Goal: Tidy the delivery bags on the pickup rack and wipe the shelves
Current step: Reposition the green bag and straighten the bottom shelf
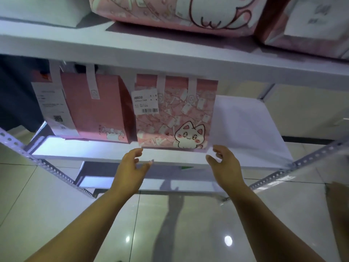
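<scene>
Both bare hands reach up toward the front edge of the white middle shelf (90, 150) of a rack with perforated grey metal uprights (47, 165). The left hand (132, 167) has its fingers (137, 152) loosely spread and released, grasping nothing. Its thumb lies close to the shelf's front lip, but whether it touches cannot be told. The right hand (224, 163) is likewise released, with its fingers (217, 150) slightly bent and apart.

Just beyond and between the two sets of fingers, a pink paper delivery bag printed with a white cartoon cat (175, 114) stands upright at the shelf front. It carries a white barcode label (144, 102) on its upper left. Left of the left fingers and further back, a plain pink paper bag (98, 106) stands beside it, the two sides close together. Beyond the right fingers lies a bare stretch of shelf.

Above the fingers, the white upper shelf (132, 52) bears another pink cat-print bag (179, 14). Below the arms is a glossy tiled floor (56, 214).
</scene>
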Demonstrator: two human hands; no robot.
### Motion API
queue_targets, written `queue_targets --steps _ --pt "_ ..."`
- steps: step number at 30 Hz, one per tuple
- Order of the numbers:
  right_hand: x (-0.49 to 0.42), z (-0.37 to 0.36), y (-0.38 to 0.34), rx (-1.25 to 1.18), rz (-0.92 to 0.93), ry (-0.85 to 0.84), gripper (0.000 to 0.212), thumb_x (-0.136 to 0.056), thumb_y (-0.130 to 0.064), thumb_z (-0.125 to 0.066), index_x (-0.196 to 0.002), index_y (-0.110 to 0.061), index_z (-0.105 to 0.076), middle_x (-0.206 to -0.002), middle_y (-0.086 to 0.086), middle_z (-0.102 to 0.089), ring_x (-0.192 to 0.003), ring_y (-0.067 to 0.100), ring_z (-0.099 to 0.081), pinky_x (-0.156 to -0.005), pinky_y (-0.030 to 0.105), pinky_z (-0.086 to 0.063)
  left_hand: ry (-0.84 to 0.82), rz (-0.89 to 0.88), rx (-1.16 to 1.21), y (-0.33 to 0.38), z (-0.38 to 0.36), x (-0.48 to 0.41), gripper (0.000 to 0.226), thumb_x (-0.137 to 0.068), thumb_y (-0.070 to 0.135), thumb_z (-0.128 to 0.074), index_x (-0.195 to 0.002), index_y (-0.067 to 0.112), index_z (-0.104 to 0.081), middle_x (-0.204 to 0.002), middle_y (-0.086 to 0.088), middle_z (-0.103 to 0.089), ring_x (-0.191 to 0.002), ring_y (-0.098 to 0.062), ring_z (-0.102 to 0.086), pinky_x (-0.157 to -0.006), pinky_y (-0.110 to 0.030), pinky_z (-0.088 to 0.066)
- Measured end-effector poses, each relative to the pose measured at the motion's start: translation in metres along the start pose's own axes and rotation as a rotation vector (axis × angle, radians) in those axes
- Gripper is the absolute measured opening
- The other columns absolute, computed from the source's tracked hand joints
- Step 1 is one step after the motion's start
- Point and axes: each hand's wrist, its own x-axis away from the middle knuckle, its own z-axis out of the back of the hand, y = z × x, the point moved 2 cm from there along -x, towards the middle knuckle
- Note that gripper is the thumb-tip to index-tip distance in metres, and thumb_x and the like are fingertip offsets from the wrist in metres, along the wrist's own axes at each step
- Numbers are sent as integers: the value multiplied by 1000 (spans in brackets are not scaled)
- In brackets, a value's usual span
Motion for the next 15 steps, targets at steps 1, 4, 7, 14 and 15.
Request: queue_targets --steps 1,4,7,14,15 --pt "8 6 7 -9 20 -7 37 -91 -23 -59 -127 -15 -52 -128 0 -57 -113 14 -53 -93 25 -39 7 -6 8 0 -6 11 44 -87 26 -62 -128 21 -47 -129 3 -51 -110 -11 -48 -89 -27 -39" --pt "30 21 33 -45 62 -50 24 -91 -20 -58 -115 -16 -59 -112 -3 -63 -102 10 -58 -87 21 -42 23 4 33 -2 -33 42 33 -87 24 -63 -118 20 -54 -116 5 -57 -107 -12 -52 -84 -27 -40" --pt "45 31 69 -3 97 -128 14 -92 -19 -58 -104 -18 -63 -98 -8 -62 -94 6 -58 -82 13 -43 8 38 47 -11 -73 64 23 -86 24 -64 -108 22 -58 -110 6 -59 -103 -12 -56 -81 -27 -42" --pt "31 31 170 62 40 -174 8 -90 -20 -60 -96 -23 -64 -94 -10 -67 -89 2 -61 -76 10 -44 -129 81 85 -51 -175 65 14 -86 23 -64 -99 24 -62 -100 10 -63 -95 0 -57 -67 -9 -38" --pt "24 26 185 62 27 -159 9 -90 -20 -60 -97 -23 -64 -93 -9 -67 -89 3 -62 -77 14 -46 -147 76 82 -60 -188 58 14 -86 24 -64 -99 25 -62 -100 9 -63 -95 1 -56 -67 -9 -37"
